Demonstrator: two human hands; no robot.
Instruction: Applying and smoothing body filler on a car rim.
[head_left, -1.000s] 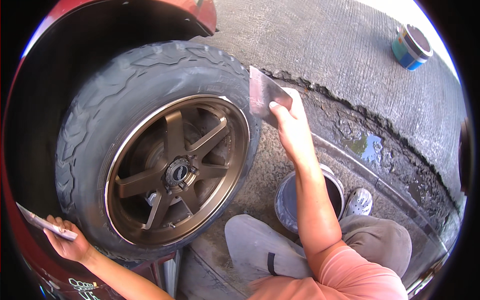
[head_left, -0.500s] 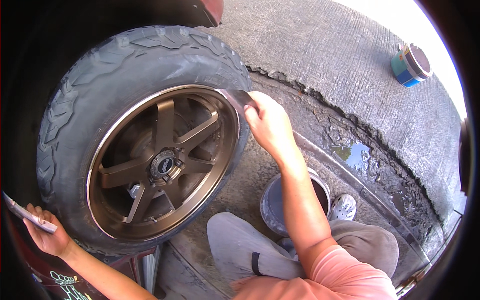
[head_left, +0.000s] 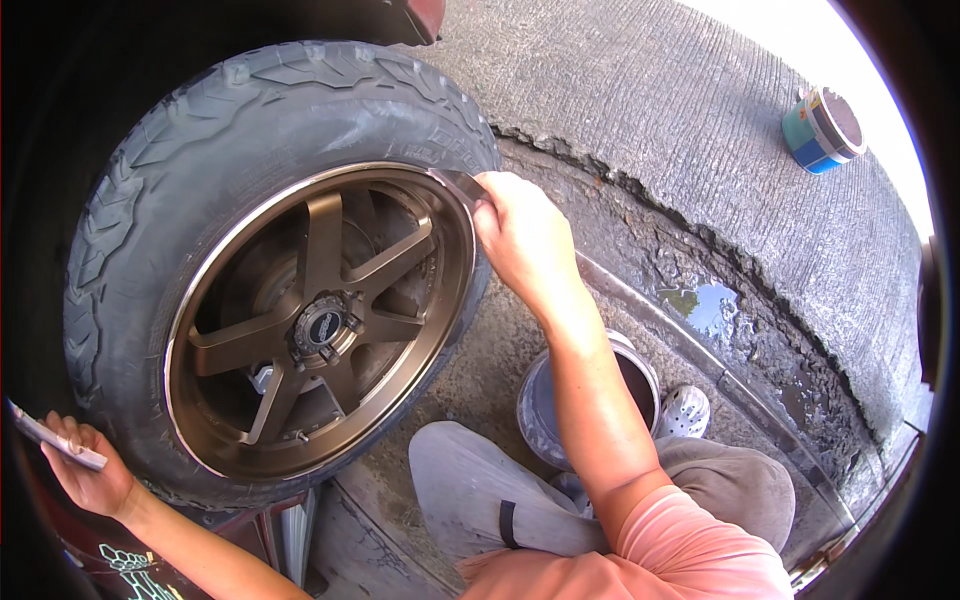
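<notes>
A bronze multi-spoke wheel rim [head_left: 322, 220] sits in a large black tyre [head_left: 250, 150] on the vehicle. My right hand [head_left: 525, 235] pinches a dark, thin, flat strip [head_left: 458, 184], its far end lying at the rim's upper right edge, where the tyre meets it. What kind of tool it is cannot be made out. Low on the left, beside the tyre, my left hand [head_left: 105, 480] grips a pale, narrow, flat strip [head_left: 65, 443], held apart from the wheel.
Under my right forearm stands a grey bucket [head_left: 537, 410], close to my knees. A blue-and-green paint can [head_left: 823, 130] rests on the ridged concrete at the far right. Between them run a broken concrete edge [head_left: 690, 228], a puddle [head_left: 705, 305] and a metal rail [head_left: 680, 335].
My right hand has slid slightly left and up along the rim with the dark strip. My left hand has shifted a little left. The wheel appears slightly farther left in the picture.
</notes>
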